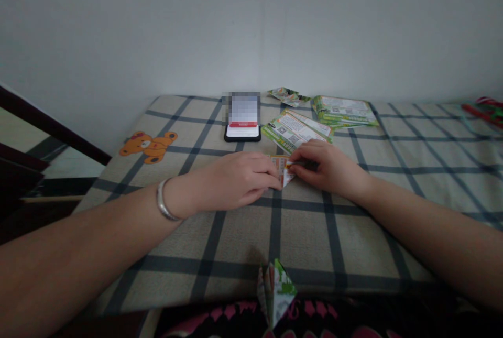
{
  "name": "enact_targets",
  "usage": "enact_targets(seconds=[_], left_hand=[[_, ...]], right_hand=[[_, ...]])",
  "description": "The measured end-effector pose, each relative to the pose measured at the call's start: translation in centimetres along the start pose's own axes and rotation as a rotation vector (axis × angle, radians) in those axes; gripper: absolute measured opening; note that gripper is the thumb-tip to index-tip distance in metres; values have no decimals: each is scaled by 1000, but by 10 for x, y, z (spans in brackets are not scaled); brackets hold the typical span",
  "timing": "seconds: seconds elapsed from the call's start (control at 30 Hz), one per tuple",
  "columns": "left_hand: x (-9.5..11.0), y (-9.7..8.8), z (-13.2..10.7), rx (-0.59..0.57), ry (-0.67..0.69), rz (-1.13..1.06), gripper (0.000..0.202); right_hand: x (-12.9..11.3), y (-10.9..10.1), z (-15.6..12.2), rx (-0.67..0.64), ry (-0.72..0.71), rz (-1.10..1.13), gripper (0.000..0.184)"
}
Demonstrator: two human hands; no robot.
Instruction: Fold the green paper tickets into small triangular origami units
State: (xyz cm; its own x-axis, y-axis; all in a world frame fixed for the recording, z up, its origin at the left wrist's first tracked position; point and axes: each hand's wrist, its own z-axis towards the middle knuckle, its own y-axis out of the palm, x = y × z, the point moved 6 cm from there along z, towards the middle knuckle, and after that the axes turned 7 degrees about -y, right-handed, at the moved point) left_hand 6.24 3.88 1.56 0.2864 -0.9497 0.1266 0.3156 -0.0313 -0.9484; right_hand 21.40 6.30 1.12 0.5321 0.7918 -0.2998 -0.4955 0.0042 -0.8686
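Observation:
On the checked tablecloth, a partly folded printed paper [280, 168] with orange and white print lies between my two hands. My left hand [239, 180], with a silver bangle at the wrist, presses its closed fingers on the paper's left side and hides that part. From the other side, my right hand [328, 167] pinches a folded flap between thumb and forefinger. Just beyond it are loose printed flyers [293, 129]. At the table's near edge stands a pointed folded-paper piece [276, 291] in green and white.
A phone [242, 132] with a lit screen lies behind my left hand. Folded paper pieces [288, 97] and a stack of flyers [346, 111] are near the wall. A bear picture [148, 146] is at left, red items [487, 110] far right.

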Motion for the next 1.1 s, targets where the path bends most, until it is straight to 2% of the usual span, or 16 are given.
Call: enact_targets(seconds=[0.17, 0.47, 0.77, 0.97, 1.1], left_hand=[[-2, 0, -2, 44, -46, 49, 31], [1, 2, -2, -31, -18, 80, 33], [1, 2, -1, -41, -17, 58, 30], [0, 3, -3, -58, -28, 77, 33], [1, 2, -3, -38, -22, 75, 32]], right_hand=[[2, 1, 1, -24, 4, -10, 10], [3, -2, 0, 24, 48, 5, 16], [-5, -6, -3, -47, -170, 23, 20], [-3, -9, -4, -64, -108, -50, 14], [-7, -10, -4, -37, -160, -14, 11]])
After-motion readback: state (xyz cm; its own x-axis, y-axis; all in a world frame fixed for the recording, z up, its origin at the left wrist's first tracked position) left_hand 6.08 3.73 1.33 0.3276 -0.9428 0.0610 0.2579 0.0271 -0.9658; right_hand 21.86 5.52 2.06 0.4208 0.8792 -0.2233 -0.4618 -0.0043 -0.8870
